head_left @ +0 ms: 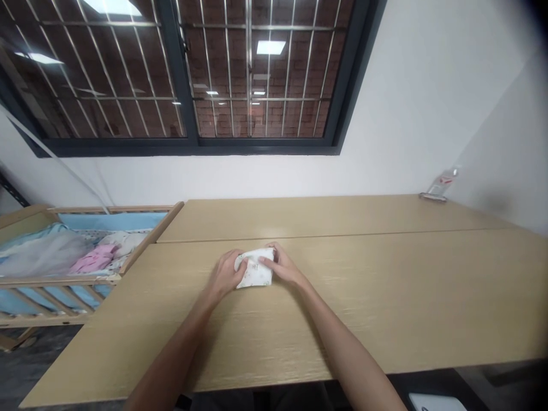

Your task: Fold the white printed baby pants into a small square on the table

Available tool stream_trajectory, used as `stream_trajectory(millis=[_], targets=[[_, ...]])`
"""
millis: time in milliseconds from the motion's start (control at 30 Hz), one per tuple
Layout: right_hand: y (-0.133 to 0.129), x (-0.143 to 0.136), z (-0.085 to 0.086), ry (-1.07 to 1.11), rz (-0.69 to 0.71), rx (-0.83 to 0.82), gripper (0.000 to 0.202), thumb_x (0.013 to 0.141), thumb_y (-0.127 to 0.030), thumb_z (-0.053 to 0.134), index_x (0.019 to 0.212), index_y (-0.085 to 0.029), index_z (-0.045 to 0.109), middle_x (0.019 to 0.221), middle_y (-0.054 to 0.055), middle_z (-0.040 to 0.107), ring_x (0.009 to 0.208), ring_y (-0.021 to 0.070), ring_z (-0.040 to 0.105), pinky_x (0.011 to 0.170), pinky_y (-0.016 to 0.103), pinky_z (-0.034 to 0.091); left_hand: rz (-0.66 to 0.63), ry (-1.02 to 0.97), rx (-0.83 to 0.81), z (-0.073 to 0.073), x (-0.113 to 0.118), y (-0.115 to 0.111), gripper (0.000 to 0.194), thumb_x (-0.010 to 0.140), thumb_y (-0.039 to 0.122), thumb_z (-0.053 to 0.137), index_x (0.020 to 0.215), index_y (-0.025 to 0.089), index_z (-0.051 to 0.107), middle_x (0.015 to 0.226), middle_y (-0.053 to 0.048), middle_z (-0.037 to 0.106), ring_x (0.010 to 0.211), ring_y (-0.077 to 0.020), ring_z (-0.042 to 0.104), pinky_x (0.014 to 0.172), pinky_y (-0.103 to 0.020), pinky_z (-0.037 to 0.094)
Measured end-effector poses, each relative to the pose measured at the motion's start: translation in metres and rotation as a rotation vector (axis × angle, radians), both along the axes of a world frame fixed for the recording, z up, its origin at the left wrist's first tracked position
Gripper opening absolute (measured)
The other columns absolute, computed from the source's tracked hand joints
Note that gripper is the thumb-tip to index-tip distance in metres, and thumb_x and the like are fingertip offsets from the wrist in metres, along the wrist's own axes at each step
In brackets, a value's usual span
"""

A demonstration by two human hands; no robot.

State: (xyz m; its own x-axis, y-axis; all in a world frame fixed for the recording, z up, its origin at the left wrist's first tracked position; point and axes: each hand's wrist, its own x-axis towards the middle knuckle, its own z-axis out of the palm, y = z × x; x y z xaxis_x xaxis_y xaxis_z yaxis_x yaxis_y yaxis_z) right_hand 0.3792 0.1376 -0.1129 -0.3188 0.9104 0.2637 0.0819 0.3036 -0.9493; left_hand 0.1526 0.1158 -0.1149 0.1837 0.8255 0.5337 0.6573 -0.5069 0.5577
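A small folded white cloth with a faint print [256,270] lies near the middle of the wooden table [385,297]. My left hand [228,270] grips its left edge, the thumb lying over the top of the cloth. At the right edge, my right hand [282,265] pinches the upper corner, with the thumb on top and fingers behind. The undersides of the fingers are hidden by the cloth.
On the left stands a wooden crib [60,281] with blue lining and a pink cloth [94,258] inside. A clear bottle [443,181] and a flat dark item [432,197] are at the table's far right corner. A barred window [261,145] is ahead.
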Motion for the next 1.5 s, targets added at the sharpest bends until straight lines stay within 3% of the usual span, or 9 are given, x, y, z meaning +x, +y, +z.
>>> stream_trajectory(millis=[100, 167, 333, 433, 567, 733, 1233, 1367, 1500], targets=[[-0.004, 0.003, 0.005, 0.039, 0.136, -0.131, 0.069, 0.07, -0.039, 0.087, 0.126, -0.022, 0.05, 0.115, 0.007, 0.068, 0.101, 0.0219, 0.067, 0.086, 0.036, 0.056, 0.043, -0.133, -0.083, 0.003, -0.002, 0.0, 0.028, 0.096, 0.042, 0.049, 0.106, 0.021, 0.064, 0.104, -0.006, 0.074, 0.095, -0.0224, 0.069, 0.086, -0.035, 0.054], [-0.004, 0.001, 0.007, 0.088, 0.101, -0.178, 0.069, 0.069, -0.035, 0.087, 0.126, -0.023, 0.05, 0.118, 0.009, 0.068, 0.102, 0.0231, 0.068, 0.086, 0.037, 0.057, 0.052, -0.205, -0.14, 0.002, -0.002, 0.003, 0.029, 0.095, 0.044, 0.05, 0.104, 0.02, 0.063, 0.103, -0.007, 0.075, 0.093, -0.0222, 0.071, 0.082, -0.034, 0.056], [0.001, -0.007, 0.002, 0.228, -0.129, -0.264, 0.057, 0.076, -0.041, 0.082, 0.119, -0.024, 0.05, 0.093, 0.004, 0.072, 0.077, 0.0208, 0.069, 0.062, 0.032, 0.055, 0.03, -0.291, -0.268, -0.005, 0.001, 0.006, 0.038, 0.093, 0.043, 0.053, 0.12, 0.016, 0.052, 0.097, -0.009, 0.076, 0.084, -0.0208, 0.074, 0.07, -0.03, 0.058], [0.003, -0.009, -0.006, 0.248, -0.221, -0.275, 0.056, 0.075, -0.045, 0.083, 0.114, -0.024, 0.049, 0.079, -0.001, 0.068, 0.069, 0.0187, 0.066, 0.059, 0.03, 0.053, 0.043, -0.236, -0.326, -0.01, 0.002, 0.004, 0.045, 0.091, 0.042, 0.056, 0.127, 0.017, 0.046, 0.084, -0.004, 0.074, 0.073, -0.0197, 0.072, 0.066, -0.03, 0.055], [0.009, -0.008, -0.021, 0.201, -0.201, -0.246, 0.054, 0.07, -0.042, 0.085, 0.108, -0.023, 0.051, 0.083, -0.001, 0.066, 0.076, 0.0179, 0.067, 0.069, 0.032, 0.055, 0.106, -0.05, -0.391, -0.013, 0.002, 0.0, 0.037, 0.089, 0.037, 0.059, 0.121, 0.019, 0.053, 0.082, -0.003, 0.073, 0.079, -0.0225, 0.072, 0.072, -0.032, 0.052], [0.019, -0.004, -0.036, 0.121, -0.211, -0.185, 0.051, 0.065, -0.038, 0.086, 0.102, -0.021, 0.055, 0.101, 0.006, 0.068, 0.09, 0.0196, 0.068, 0.084, 0.036, 0.056, 0.191, 0.179, -0.434, -0.012, 0.004, -0.003, 0.034, 0.091, 0.038, 0.055, 0.12, 0.021, 0.054, 0.109, -0.012, 0.074, 0.096, -0.031, 0.071, 0.078, -0.038, 0.049], [0.022, -0.007, -0.043, 0.092, -0.168, -0.151, 0.043, 0.069, -0.038, 0.08, 0.101, -0.02, 0.057, 0.093, 0.004, 0.067, 0.083, 0.0183, 0.066, 0.08, 0.035, 0.056, 0.228, 0.406, -0.427, -0.006, 0.005, -0.008, 0.036, 0.098, 0.045, 0.045, 0.124, 0.022, 0.053, 0.104, -0.012, 0.075, 0.093, -0.0323, 0.073, 0.074, -0.037, 0.05], [0.023, -0.008, -0.043, 0.003, -0.251, -0.097, 0.037, 0.077, -0.039, 0.072, 0.104, -0.019, 0.056, 0.1, 0.008, 0.068, 0.088, 0.0201, 0.067, 0.085, 0.038, 0.056, 0.256, 0.417, -0.367, 0.007, 0.007, -0.016, 0.037, 0.1, 0.043, 0.041, 0.127, 0.02, 0.052, 0.11, -0.014, 0.073, 0.099, -0.0321, 0.071, 0.082, -0.04, 0.05], [0.011, -0.009, -0.026, -0.191, -0.35, 0.165, 0.038, 0.094, -0.043, 0.055, 0.123, -0.018, 0.057, 0.125, 0.014, 0.065, 0.111, 0.0244, 0.064, 0.1, 0.044, 0.051, 0.209, 0.443, -0.246, 0.008, 0.029, -0.049, 0.043, 0.099, 0.042, 0.039, 0.131, 0.019, 0.054, 0.126, -0.017, 0.066, 0.122, -0.0335, 0.059, 0.101, -0.044, 0.046]])
